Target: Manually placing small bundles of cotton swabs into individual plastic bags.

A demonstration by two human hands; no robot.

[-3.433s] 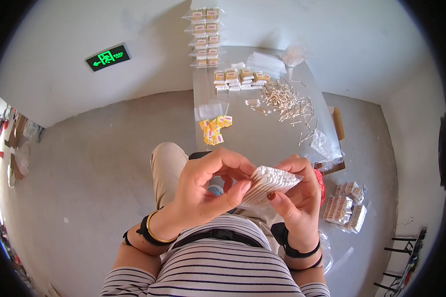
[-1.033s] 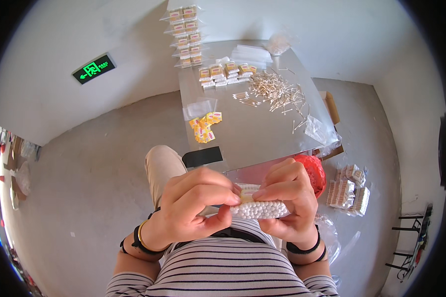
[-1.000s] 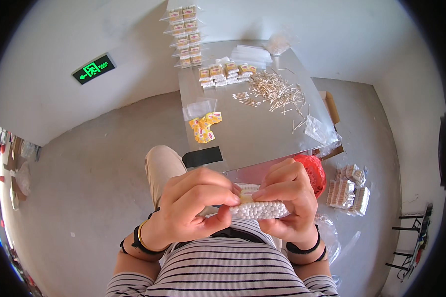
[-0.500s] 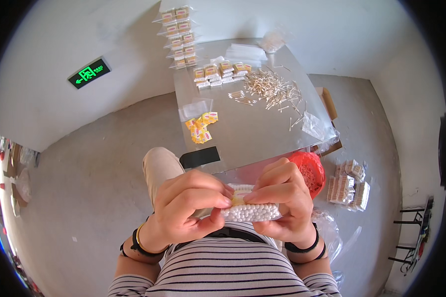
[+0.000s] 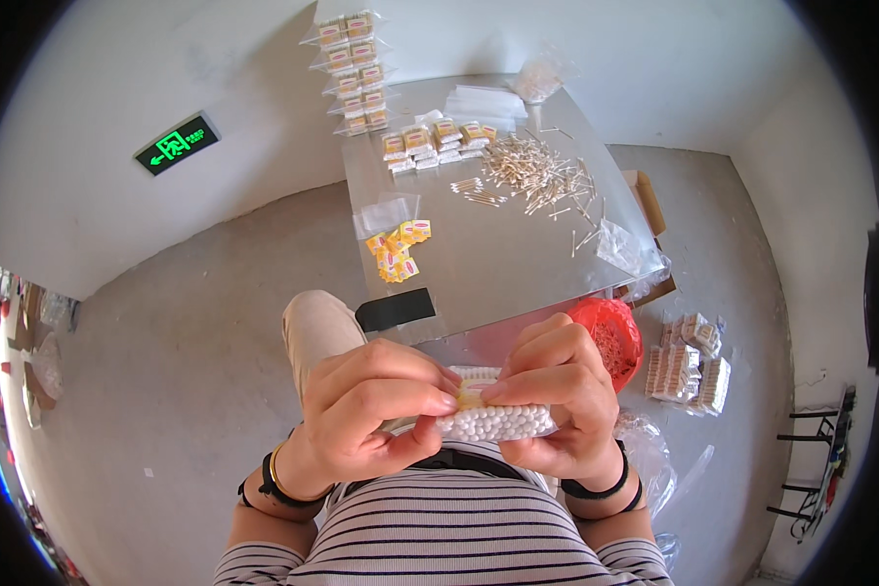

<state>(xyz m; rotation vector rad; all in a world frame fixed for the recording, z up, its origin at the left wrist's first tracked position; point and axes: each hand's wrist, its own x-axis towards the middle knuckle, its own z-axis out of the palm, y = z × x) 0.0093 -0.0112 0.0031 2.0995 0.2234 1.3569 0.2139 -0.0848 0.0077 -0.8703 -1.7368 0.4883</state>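
Note:
Between my hands, in front of my waist, is a small clear pack of cotton swabs (image 5: 495,423) with its round white tips turned toward me. A yellow label lies on its upper face, partly covered by my fingers. My left hand (image 5: 376,405) grips the pack's left end, with fingertips pressed on top and the thumb close to the lower left corner. From the other side my right hand (image 5: 562,386) pinches the right end, fingertips resting near the label. The pack's far side is mostly hidden by the fingers.
Ahead stands a metal table (image 5: 498,249) bearing a loose swab pile (image 5: 542,174), filled packs (image 5: 420,145), yellow labels (image 5: 397,252), clear bags (image 5: 485,103) and a black strip (image 5: 396,311). Tall stacked packs (image 5: 352,73) rise at its far left. A red-lined bin (image 5: 610,342) and bundled packs (image 5: 689,366) sit right.
Almost nothing differs. Both hands keep the same hold on the pack of cotton swabs, with only a very slight shift of the view.

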